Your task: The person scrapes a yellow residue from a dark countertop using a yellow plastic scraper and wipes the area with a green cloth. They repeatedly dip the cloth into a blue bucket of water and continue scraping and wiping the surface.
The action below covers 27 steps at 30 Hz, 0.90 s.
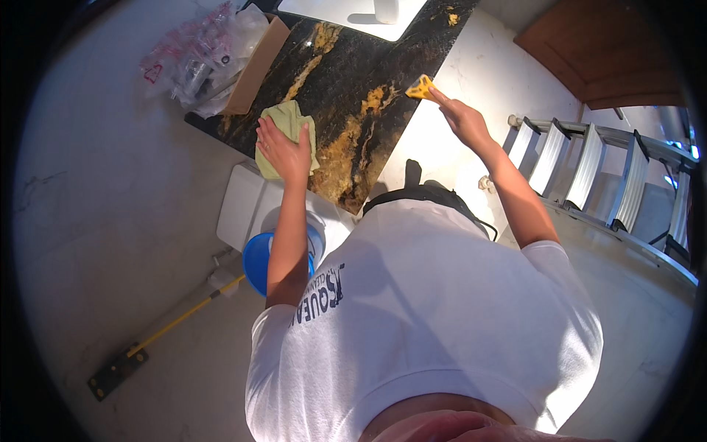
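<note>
Gold-streaked black countertop [368, 81], pale floor [191, 368], ladder [588, 168]

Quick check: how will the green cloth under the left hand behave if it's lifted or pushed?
The green cloth looks thin and rumpled, so it should be floppy and probably light. Spread beneath the flat left hand, it would likely slide or bunch across the smooth-looking dark countertop rather than tip or roll.

Left arm [289, 236] extended, left fingers [271, 132] flat, right arm [517, 193] extended, right fingers [440, 97] curled
</note>
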### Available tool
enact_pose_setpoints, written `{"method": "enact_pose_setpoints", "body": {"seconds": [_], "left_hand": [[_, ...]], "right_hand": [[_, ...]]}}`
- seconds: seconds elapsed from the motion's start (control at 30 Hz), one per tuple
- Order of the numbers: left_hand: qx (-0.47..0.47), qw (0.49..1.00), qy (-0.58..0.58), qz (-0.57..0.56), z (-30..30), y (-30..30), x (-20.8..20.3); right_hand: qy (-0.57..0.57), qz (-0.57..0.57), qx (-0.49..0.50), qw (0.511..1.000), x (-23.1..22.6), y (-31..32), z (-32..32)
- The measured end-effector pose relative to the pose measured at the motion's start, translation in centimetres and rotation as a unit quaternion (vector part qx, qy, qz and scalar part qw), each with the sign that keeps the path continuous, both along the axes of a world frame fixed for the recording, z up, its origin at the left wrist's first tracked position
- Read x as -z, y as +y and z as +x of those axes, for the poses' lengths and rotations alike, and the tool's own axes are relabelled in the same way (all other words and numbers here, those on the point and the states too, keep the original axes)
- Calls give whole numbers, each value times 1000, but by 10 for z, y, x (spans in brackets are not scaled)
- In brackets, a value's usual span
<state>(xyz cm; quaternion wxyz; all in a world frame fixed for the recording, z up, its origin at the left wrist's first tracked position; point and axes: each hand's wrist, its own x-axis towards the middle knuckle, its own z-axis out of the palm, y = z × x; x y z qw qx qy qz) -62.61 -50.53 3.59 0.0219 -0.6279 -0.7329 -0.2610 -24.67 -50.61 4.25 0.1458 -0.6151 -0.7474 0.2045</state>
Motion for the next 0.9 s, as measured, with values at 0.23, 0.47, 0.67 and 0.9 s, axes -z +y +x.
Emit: {"method": "enact_pose_setpoints", "body": {"seconds": [0.23,0.47,0.67,0.9], "left_hand": [[-2,1000,-6,-8,-1,2,2],[1,1000,5,1,0,2,2],[-2,1000,1,-1,0,2,0],[20,999,13,38,-2,5,3]], "right_hand": [[21,72,-28,997,5,18,1],[20,62,-35,997,2,24,6],[4,14,-33,999,-2,34,8],[36,102,-27,994,6,31,13]]}}
